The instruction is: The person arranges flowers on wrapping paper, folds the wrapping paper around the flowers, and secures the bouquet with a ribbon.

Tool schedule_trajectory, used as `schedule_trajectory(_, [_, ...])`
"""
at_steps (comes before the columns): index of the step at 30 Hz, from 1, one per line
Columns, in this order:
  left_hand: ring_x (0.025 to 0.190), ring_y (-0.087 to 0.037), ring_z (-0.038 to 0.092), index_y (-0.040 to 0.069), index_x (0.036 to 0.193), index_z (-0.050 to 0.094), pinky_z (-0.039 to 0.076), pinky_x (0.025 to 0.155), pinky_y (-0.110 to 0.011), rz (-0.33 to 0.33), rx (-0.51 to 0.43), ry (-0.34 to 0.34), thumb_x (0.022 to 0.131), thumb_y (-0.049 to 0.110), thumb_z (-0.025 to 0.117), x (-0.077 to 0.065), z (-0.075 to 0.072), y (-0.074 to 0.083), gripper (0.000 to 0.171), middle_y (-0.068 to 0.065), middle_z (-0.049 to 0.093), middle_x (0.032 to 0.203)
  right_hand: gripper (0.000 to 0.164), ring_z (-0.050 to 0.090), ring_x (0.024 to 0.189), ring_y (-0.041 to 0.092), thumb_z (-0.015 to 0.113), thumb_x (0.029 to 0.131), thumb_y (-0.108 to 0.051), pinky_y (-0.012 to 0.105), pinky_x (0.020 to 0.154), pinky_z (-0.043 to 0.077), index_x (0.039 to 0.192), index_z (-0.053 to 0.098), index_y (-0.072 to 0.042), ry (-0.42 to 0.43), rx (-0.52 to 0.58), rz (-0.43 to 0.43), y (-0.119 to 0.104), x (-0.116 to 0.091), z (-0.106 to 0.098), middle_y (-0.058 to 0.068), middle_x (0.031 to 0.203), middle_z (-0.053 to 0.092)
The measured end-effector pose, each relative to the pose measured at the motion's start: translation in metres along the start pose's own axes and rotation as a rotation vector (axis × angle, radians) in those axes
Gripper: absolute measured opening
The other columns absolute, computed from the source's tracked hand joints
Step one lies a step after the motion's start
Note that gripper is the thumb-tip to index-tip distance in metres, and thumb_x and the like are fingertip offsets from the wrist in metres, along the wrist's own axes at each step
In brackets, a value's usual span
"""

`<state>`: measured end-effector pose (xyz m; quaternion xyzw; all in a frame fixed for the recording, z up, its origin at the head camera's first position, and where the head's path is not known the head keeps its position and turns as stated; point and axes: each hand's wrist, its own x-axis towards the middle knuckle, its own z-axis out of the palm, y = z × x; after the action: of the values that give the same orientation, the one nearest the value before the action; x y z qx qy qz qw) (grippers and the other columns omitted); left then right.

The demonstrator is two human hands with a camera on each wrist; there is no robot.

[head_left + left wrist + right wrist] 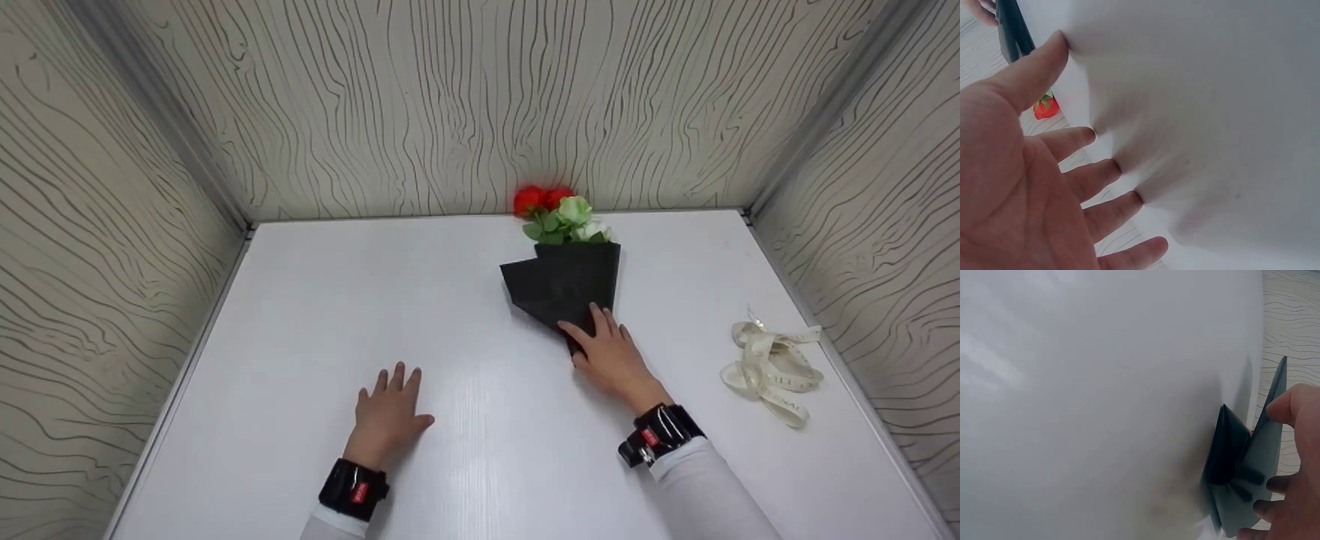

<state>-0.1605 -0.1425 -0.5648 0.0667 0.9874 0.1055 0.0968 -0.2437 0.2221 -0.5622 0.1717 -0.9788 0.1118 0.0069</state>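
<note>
A bouquet in black wrapping paper (574, 274) lies on the white table toward the back. From its top stick out red flowers (529, 201), a pale green flower (575, 210), a white one and green leaves. Over the narrow lower end of the wrap is my right hand (611, 360), fingers spread. In the right wrist view the fingers cast shadows on the black paper (1249, 506); whether every fingertip touches it I cannot tell. My left hand (386, 420) is at the table's front left, palm down, fingers spread, holding nothing.
A loosely coiled cream measuring tape (772, 367) lies near the table's right edge. Wood-patterned panels (450, 97) rise behind the table (337, 300) and along both sides, with grey strips at the corners. Black bands are strapped to both wrists.
</note>
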Motion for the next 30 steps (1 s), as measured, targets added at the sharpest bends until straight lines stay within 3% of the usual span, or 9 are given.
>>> schedule_trajectory(13, [0.129,-0.041,0.024,0.011,0.140,0.036,0.022,0.094,-0.065,0.001,-0.004,0.008,0.078,0.046,0.066,0.000,0.001,0.001,0.078,-0.019,0.028,0.143,0.051,0.017,0.130,0.042,0.054,0.089,-0.024,0.060,0.097,0.023,0.138,0.039,-0.029,0.039,0.030,0.005,0.005,-0.011,0.004,0.024,0.144,0.016])
schedule_trajectory(25, [0.130,-0.041,0.023,0.011,0.140,0.036,0.022,0.094,-0.064,0.002,-0.011,0.010,0.078,0.044,0.066,-0.001,-0.002,0.002,0.077,-0.019,0.028,0.143,0.053,0.033,0.122,0.042,0.055,0.087,-0.018,0.054,0.094,0.031,0.137,0.038,-0.019,0.103,0.065,0.037,0.005,-0.023,0.003,0.025,0.142,0.021])
schedule_trajectory(30, [0.129,-0.041,0.024,0.010,0.140,0.037,0.022,0.094,-0.065,0.004,-0.009,0.021,0.078,0.044,0.067,-0.002,-0.003,0.004,0.077,-0.020,0.029,0.143,0.048,0.035,0.120,0.041,0.054,0.087,-0.019,0.054,0.092,0.033,0.134,0.044,-0.017,0.108,0.044,0.022,0.003,-0.026,0.006,0.025,0.139,0.025])
